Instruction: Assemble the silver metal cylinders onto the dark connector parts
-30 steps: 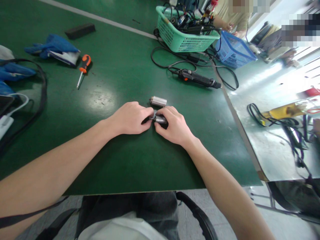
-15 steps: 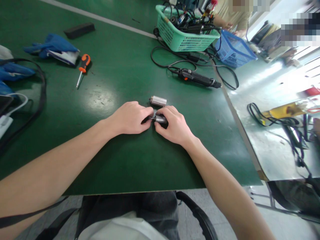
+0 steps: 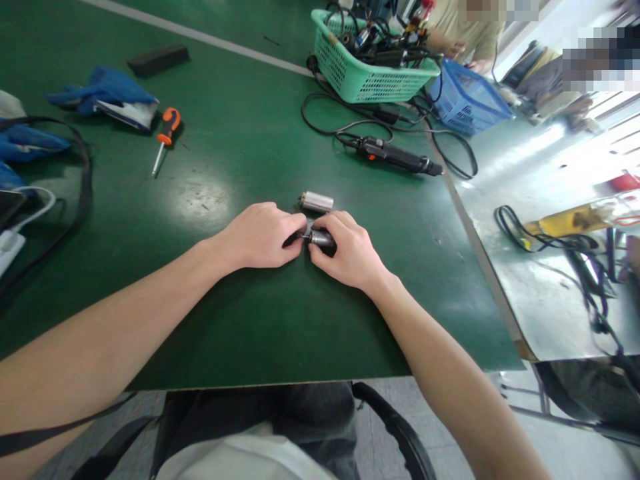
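My right hand (image 3: 353,250) is closed around a small silver cylinder (image 3: 321,239) that looks like a little electric motor, thumb below it and fingers above. From its left end a thin shaft points to my left hand (image 3: 267,237). The thumb and forefinger of that hand are pinched at the shaft's tip, which they partly cover. Just beyond my fingers a second silver motor (image 3: 317,202) lies on its side on the green table (image 3: 250,320).
Behind on the right lie a black electric screwdriver (image 3: 395,156) with its cord, a green basket (image 3: 385,83) of tools and a blue basket (image 3: 463,100). At left are an orange-handled screwdriver (image 3: 167,130), blue gloves (image 3: 110,93) and a dark block (image 3: 159,60). Another person sits beyond the baskets.
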Demonstrator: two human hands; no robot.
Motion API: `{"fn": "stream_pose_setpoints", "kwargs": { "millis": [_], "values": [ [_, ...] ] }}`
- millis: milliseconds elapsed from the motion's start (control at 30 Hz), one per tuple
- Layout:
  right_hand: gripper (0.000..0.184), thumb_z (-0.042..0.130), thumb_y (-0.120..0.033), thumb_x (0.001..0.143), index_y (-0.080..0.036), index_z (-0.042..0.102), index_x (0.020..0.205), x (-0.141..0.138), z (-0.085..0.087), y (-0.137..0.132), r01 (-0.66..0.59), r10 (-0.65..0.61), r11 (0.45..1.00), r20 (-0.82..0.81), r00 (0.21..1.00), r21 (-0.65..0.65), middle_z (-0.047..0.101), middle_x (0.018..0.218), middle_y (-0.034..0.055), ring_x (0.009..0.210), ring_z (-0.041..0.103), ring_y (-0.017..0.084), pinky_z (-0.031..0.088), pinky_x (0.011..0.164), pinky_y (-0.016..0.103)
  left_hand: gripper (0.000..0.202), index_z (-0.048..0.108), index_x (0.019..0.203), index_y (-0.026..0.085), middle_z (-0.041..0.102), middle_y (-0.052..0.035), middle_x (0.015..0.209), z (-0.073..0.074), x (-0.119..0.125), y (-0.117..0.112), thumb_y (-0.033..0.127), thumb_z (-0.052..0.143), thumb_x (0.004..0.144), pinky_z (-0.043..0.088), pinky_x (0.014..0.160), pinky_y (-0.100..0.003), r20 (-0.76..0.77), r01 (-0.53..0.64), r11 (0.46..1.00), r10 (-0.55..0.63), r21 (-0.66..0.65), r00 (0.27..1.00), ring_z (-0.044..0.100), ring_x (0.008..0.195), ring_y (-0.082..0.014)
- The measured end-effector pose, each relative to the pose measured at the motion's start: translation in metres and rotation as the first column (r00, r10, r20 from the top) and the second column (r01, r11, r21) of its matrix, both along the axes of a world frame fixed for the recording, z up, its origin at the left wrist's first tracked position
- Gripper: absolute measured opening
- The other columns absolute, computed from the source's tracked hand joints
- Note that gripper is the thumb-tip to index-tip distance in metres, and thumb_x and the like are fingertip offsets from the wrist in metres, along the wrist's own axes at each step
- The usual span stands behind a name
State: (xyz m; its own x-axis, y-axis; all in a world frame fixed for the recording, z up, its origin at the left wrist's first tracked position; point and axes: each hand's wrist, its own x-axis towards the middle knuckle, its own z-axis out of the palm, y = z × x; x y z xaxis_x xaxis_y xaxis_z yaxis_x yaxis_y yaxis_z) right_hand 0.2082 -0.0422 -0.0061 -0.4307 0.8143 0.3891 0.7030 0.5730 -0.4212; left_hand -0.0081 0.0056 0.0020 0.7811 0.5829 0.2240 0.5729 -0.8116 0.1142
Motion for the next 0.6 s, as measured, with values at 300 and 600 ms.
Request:
{"fn": "stream_pose_setpoints", "kwargs": {
  "millis": [300,600],
  "values": [
    [0.020,0.061,-0.023,0.086,-0.022,0.060,0.106,0.0003,-0.0006,-0.0005,0.000,0.000,1.000,-0.009,1.000,-0.010,0.066,0.104,0.0091,0.101,0.060,0.028,0.051,0.093,0.043,0.022,0.064,0.087,0.020,0.071,-0.0035,0.074,0.0018,0.0004,-0.0007,0.034,0.049,0.093,0.040,0.067,-0.035,-0.007,0.000,1.000,0.000,0.003,1.000,0.063,0.063,-0.0200],
    [0.018,0.061,-0.023,0.087,-0.021,0.060,0.105,0.0006,0.0002,-0.0002,-0.001,0.001,1.000,-0.006,1.000,0.003,0.066,0.102,0.0090,0.100,0.060,0.028,0.051,0.093,0.043,0.023,0.064,0.087,0.020,0.070,-0.0032,0.073,0.0023,0.0013,-0.0011,0.034,0.048,0.094,0.040,0.067,-0.035,-0.012,-0.001,1.000,0.001,-0.009,1.000,0.062,0.062,-0.0199]
  ]
}}
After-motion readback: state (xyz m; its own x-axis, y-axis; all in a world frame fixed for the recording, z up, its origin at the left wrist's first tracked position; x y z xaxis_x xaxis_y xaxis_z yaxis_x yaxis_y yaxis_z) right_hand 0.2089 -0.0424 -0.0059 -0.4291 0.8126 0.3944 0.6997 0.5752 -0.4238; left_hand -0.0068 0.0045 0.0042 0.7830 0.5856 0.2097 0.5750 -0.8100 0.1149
